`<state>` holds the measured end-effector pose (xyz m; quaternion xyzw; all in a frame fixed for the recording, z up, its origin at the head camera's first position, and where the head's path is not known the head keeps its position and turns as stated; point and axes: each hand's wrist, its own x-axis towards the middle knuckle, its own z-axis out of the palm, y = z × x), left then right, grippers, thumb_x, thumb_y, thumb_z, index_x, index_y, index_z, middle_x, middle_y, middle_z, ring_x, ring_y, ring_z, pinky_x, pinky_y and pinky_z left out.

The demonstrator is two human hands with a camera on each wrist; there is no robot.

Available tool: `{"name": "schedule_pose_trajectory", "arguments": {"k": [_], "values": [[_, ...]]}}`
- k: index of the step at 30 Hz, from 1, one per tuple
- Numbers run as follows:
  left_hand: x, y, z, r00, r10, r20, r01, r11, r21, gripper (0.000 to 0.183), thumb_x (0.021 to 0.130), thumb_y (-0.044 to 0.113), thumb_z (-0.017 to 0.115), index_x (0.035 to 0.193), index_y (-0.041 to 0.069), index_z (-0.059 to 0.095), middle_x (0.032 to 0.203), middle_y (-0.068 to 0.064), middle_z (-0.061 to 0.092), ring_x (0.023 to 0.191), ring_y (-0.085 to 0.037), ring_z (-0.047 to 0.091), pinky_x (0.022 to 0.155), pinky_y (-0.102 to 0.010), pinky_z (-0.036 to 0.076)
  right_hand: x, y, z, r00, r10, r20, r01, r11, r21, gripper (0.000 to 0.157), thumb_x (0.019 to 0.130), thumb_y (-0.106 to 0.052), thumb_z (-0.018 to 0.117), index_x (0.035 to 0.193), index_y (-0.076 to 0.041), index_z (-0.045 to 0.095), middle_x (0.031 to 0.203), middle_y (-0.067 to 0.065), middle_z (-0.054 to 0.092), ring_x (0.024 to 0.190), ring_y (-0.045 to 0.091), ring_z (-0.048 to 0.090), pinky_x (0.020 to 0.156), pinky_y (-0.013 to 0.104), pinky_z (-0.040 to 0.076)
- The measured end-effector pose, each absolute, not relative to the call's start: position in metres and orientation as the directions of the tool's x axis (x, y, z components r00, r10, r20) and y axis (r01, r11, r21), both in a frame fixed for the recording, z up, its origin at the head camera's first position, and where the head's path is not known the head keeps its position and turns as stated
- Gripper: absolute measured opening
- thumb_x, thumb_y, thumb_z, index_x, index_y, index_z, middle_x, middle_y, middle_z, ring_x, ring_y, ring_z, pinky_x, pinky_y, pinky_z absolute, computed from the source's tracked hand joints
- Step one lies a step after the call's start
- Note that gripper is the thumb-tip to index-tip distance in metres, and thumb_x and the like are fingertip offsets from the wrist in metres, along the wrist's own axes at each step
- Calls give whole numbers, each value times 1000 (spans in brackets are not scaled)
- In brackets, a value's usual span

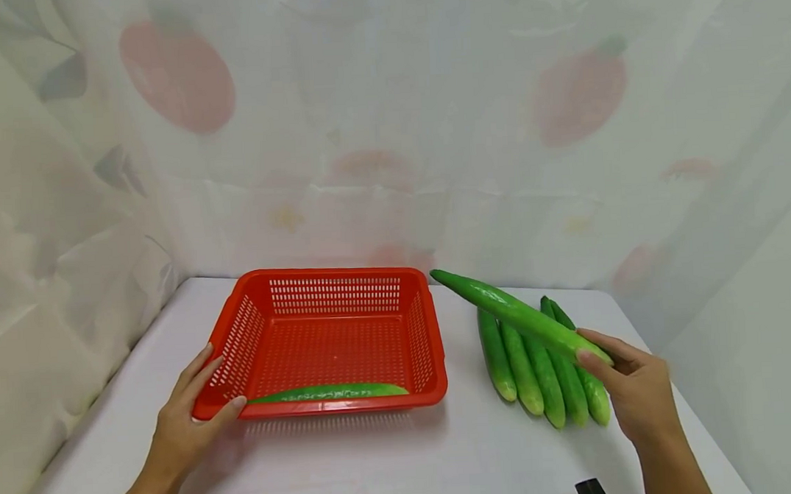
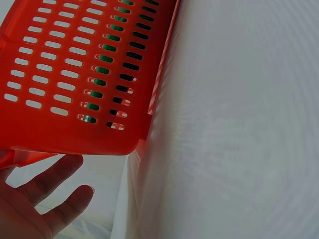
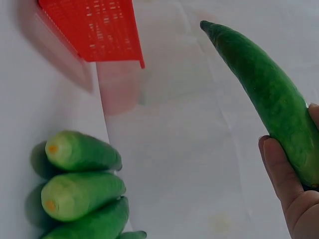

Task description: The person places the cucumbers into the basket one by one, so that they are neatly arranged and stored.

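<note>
My right hand (image 1: 637,391) pinches a long green cucumber (image 1: 518,314) near its pale end, thumb on one side and fingers on the other. The dark tip points up and left, toward the red plastic basket (image 1: 251,283). In the right wrist view the raised cucumber (image 3: 264,84) slants across the right side. My left hand (image 1: 184,422) rests at the basket's front left corner, thumb at the front rim and fingers along the left side; in the left wrist view two of its fingers (image 2: 52,179) are extended below the rim. One cucumber (image 1: 338,391) lies inside along the basket's front wall, partly hidden by the rim.
Several cucumbers (image 1: 545,377) lie side by side on the white table (image 1: 352,473), right of the basket and below the held one. A pale printed curtain (image 1: 377,130) hangs behind the table and along its sides. A small black object (image 1: 592,490) shows at the bottom edge.
</note>
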<state>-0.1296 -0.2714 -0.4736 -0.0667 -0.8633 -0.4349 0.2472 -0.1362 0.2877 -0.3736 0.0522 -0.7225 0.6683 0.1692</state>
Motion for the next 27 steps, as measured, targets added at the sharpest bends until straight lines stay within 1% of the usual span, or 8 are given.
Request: {"name": "schedule_pose_trajectory", "arguments": {"k": [4, 7, 9, 16, 21, 25, 27], "values": [[-129, -272, -473, -870, -101, 483, 329, 610, 721, 69, 77, 9, 80, 139, 4, 51, 151, -2, 36, 133, 1, 28, 95, -5, 24, -139, 276, -370, -944, 121, 307, -283, 184, -941, 32, 89, 2, 67, 119, 10, 62, 113, 3, 67, 108, 11, 59, 84, 19, 47], [-129, -272, -472, -870, -100, 483, 330, 609, 722, 70, 76, 8, 81, 140, 6, 51, 151, -2, 35, 134, 0, 28, 95, -5, 24, -142, 266, -368, -949, 88, 303, -279, 214, -936, 31, 89, -2, 68, 120, 5, 65, 118, 6, 64, 109, 12, 58, 83, 20, 48], [-129, -271, -471, -872, -101, 480, 327, 610, 722, 70, 76, 9, 81, 140, 6, 51, 151, -1, 35, 134, 1, 28, 95, -5, 24, -144, 261, -367, -949, 65, 308, -287, 225, -931, 31, 89, -3, 68, 119, 4, 66, 119, 9, 63, 108, 13, 59, 82, 21, 49], [-129, -270, -472, -876, -104, 470, 316, 613, 724, 70, 77, 10, 81, 140, 6, 50, 151, 0, 35, 134, 1, 27, 95, -5, 23, -152, 244, -367, -947, -17, 321, -315, 238, -919, 34, 90, -4, 68, 121, 9, 62, 118, 8, 65, 108, 14, 59, 83, 23, 49], [-129, -271, -473, -883, -105, 458, 299, 627, 719, 70, 79, 13, 80, 141, 6, 49, 152, 1, 33, 133, 3, 25, 92, -3, 25, -158, 231, -367, -956, -43, 290, -292, 224, -930, 34, 89, -7, 70, 119, 6, 65, 118, 13, 63, 103, 16, 61, 80, 25, 51], [-129, -270, -472, -883, -107, 456, 298, 624, 722, 70, 79, 13, 80, 141, 6, 49, 152, 1, 33, 133, 3, 25, 92, -3, 25, -163, 218, -368, -954, -68, 292, -299, 214, -930, 32, 88, -5, 71, 118, 5, 66, 116, 18, 63, 98, 17, 62, 77, 25, 52], [-128, -270, -472, -883, -108, 456, 299, 619, 726, 71, 78, 12, 80, 141, 7, 49, 152, 1, 34, 134, 2, 25, 93, -4, 25, -165, 212, -369, -953, -80, 293, -304, 221, -927, 32, 87, -6, 72, 117, 4, 67, 114, 18, 64, 94, 17, 61, 75, 25, 52]]}}
